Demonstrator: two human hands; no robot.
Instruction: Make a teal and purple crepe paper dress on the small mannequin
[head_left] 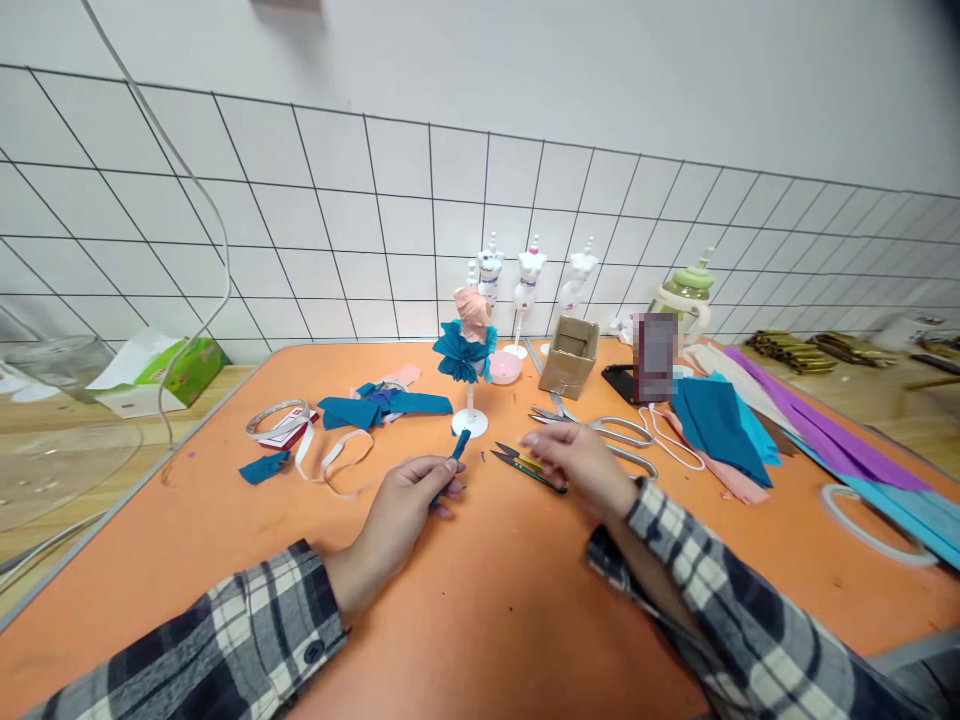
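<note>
My left hand is closed on a narrow folded strip of dark teal crepe paper, its upper end sticking out past the thumb. Loosely curled and slightly apart, the fingers of my right hand hover beside the thread snips, which lie on the table with blades pointing left. I see nothing held in that hand. Just behind my hands stands a small white dress form wearing a pink crepe paper top and a ruffled teal skirt.
The orange table holds teal scraps and pale ribbon at left. Large scissors, a cardboard box, a phone and crepe paper sheets are at right. More dress forms stand behind.
</note>
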